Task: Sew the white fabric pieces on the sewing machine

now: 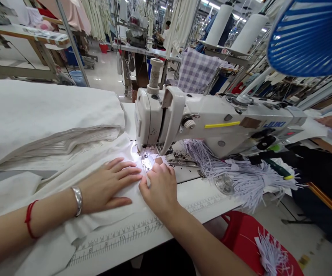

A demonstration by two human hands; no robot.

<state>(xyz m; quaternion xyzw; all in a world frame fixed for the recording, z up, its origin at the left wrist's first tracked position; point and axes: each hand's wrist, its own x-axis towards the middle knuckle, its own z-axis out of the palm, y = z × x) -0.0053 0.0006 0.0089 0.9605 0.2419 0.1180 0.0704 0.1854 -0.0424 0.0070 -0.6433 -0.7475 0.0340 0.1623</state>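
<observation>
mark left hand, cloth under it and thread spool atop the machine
Left hand (110,187): head view, back of hand
Cloth (87,165): head view, surface beyond hand
Thread spool (155,73): head view, wound middle

The cloth (82,170) looks matt, the sewing machine (203,109) glossy.

Two foreground hands (108,188) (161,188) — one JUKI machine (220,128)

L hand (108,188) flat, fingers (128,172) a bit apart, nr sewing machine (212,119); R hand (162,189) curled, in front of it.
</observation>
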